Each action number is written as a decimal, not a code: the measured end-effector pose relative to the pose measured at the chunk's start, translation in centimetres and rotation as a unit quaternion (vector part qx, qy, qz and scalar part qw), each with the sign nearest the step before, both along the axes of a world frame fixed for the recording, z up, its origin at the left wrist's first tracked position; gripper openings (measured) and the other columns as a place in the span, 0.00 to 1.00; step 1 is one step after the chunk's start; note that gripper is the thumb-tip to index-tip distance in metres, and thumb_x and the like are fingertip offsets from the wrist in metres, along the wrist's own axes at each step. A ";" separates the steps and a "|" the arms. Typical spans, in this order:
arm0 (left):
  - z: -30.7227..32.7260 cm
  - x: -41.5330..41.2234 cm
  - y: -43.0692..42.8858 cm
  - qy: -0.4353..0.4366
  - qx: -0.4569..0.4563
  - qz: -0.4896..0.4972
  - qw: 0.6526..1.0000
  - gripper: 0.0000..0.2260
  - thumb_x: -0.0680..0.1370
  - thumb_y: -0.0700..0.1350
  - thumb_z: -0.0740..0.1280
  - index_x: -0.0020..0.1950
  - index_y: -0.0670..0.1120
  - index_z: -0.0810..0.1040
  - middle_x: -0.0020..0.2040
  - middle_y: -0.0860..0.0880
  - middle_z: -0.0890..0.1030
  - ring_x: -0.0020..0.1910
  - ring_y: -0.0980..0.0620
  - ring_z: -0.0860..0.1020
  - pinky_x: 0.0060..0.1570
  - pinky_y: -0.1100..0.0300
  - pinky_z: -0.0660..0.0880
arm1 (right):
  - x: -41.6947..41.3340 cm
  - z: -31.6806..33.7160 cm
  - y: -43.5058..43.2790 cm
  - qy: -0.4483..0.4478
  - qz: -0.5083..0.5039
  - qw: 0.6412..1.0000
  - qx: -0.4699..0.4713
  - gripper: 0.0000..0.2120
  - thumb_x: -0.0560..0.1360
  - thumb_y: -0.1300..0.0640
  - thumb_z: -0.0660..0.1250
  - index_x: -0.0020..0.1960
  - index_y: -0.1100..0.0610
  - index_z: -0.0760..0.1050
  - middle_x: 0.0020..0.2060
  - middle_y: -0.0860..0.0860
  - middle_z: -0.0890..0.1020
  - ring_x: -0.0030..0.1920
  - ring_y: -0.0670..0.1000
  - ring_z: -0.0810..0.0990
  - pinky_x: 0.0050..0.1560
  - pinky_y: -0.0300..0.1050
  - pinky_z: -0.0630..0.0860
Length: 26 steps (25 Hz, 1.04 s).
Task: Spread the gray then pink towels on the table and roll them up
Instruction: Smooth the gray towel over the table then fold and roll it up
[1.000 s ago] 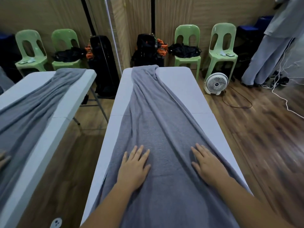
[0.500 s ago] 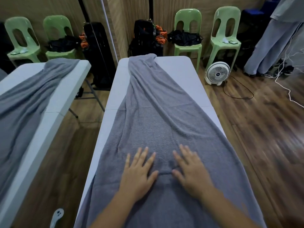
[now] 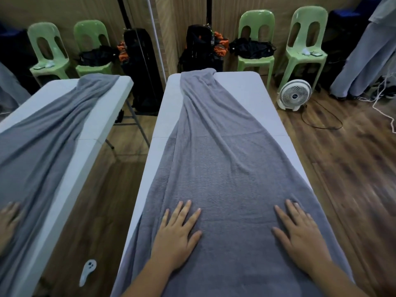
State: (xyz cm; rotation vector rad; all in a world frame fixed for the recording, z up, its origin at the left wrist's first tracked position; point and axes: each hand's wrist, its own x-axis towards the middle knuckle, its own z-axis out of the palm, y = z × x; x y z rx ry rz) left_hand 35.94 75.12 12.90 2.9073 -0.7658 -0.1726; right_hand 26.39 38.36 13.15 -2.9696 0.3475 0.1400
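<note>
- Gray towel [image 3: 214, 168] lies lengthwise down the white table [image 3: 246, 88], under both our hands.
- L hand [image 3: 177, 236]: flat, palm down, fingers straight & spread, pressing on towel left of centre. Nothing pinched.
- R hand [image 3: 300, 234]: same flat, spread press, close to towel's right edge.
- Hands well apart, w/ smooth cloth between them.
- Near end of towel is spread wide, covering the table top side to side & draping over the left edge.
- Far end bunches narrow w/ long creases and reaches the table's far edge; bare table top shows on both sides of it.
- Fan [image 3: 294, 95] stands on the wood floor [image 3: 342, 168] just right of table's far corner, black cord trailing from it.
- Green chairs [image 3: 310, 15] along the back wall; black bag [image 3: 251, 48] on one.
- Small white device [image 3: 87, 272] on floor to our left.
- Far right: a person [image 3: 364, 56] in gray stands, only partly in view.
</note>
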 end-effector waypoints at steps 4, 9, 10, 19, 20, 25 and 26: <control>0.4 -0.4 -0.4 0.017 0.008 0.021 1.000 0.29 0.79 0.70 0.41 0.79 0.64 0.46 0.81 0.58 0.43 0.79 0.55 0.41 0.75 0.48 0.39 | 0.5 1.1 0.3 0.021 0.015 0.999 0.023 0.42 0.71 0.25 0.30 0.79 0.42 0.50 0.80 0.48 0.47 0.79 0.50 0.43 0.77 0.52 0.47; 2.8 -2.5 -5.3 0.029 -0.034 0.090 0.995 0.30 0.78 0.71 0.38 0.79 0.65 0.45 0.80 0.60 0.42 0.78 0.57 0.37 0.76 0.51 0.37 | 2.7 3.9 -2.1 -0.024 0.073 0.993 0.087 0.45 0.70 0.25 0.29 0.79 0.45 0.50 0.80 0.49 0.49 0.79 0.50 0.46 0.77 0.51 0.48; 3.4 -3.0 -6.6 0.031 -0.041 0.107 0.993 0.30 0.78 0.71 0.38 0.79 0.66 0.45 0.80 0.61 0.41 0.78 0.58 0.36 0.76 0.51 0.37 | 3.5 4.5 -3.1 -0.037 0.079 0.991 0.102 0.44 0.71 0.25 0.31 0.79 0.45 0.51 0.80 0.50 0.51 0.79 0.51 0.48 0.77 0.51 0.50; 5.8 -8.1 -20.0 0.009 -0.123 0.273 0.954 0.34 0.72 0.76 0.35 0.76 0.67 0.52 0.80 0.61 0.51 0.78 0.60 0.44 0.76 0.50 0.44 | 7.5 8.5 -13.9 -0.027 0.207 0.967 0.146 0.35 0.77 0.33 0.50 0.78 0.49 0.58 0.78 0.50 0.60 0.77 0.51 0.56 0.75 0.46 0.54; 5.9 -8.7 -20.7 0.001 -0.128 0.286 0.950 0.34 0.72 0.76 0.34 0.76 0.68 0.53 0.79 0.62 0.51 0.78 0.60 0.45 0.76 0.50 0.45 | 8.3 8.8 -14.2 -0.020 0.228 0.963 0.142 0.32 0.79 0.36 0.54 0.78 0.49 0.59 0.78 0.49 0.60 0.77 0.50 0.56 0.75 0.45 0.54; 5.4 -9.6 -21.3 -0.014 -0.124 0.351 0.928 0.35 0.72 0.76 0.37 0.76 0.67 0.58 0.79 0.61 0.57 0.78 0.60 0.50 0.75 0.45 0.52 | 13.1 10.4 -14.3 0.001 0.289 0.949 0.125 0.38 0.74 0.29 0.45 0.78 0.49 0.58 0.78 0.47 0.59 0.77 0.48 0.55 0.75 0.44 0.53; 5.3 -9.2 -21.3 -0.016 -0.118 0.366 0.923 0.35 0.73 0.76 0.38 0.76 0.67 0.60 0.78 0.61 0.60 0.78 0.60 0.52 0.74 0.44 0.54 | 14.1 10.7 -14.3 0.007 0.296 0.947 0.123 0.38 0.74 0.30 0.45 0.78 0.49 0.58 0.78 0.47 0.58 0.77 0.48 0.55 0.75 0.44 0.53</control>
